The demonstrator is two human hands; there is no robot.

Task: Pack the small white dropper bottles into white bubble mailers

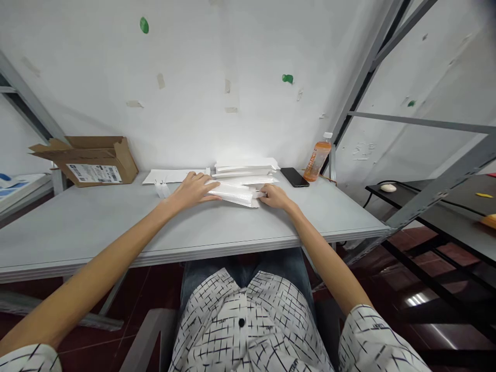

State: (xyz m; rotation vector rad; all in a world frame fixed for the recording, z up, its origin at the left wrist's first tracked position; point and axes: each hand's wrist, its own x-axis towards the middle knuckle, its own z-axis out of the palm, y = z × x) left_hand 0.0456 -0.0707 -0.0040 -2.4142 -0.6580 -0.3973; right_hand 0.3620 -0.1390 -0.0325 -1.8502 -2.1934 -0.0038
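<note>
A long white padded paper packet point(234, 194) lies slanted on the grey table in front of me. My left hand point(196, 188) grips its left end, with the thumb on the near side and the fingers over the top. At the opposite end, my right hand point(274, 196) is closed in a pinch on a bit of see-through plastic point(259, 195) that sticks out there. Several white packets point(248, 168) are stacked just behind. A flat white envelope point(165, 176) and a small white tag-like piece point(163, 189) lie beside my left wrist.
An open cardboard box point(95, 163) stands at the back left of the grey table point(186, 232). Toward the back right are a black phone point(294, 177) and an orange drink bottle point(318, 157). Metal frame posts rise at both sides. A dark side table point(434, 201) stands at right.
</note>
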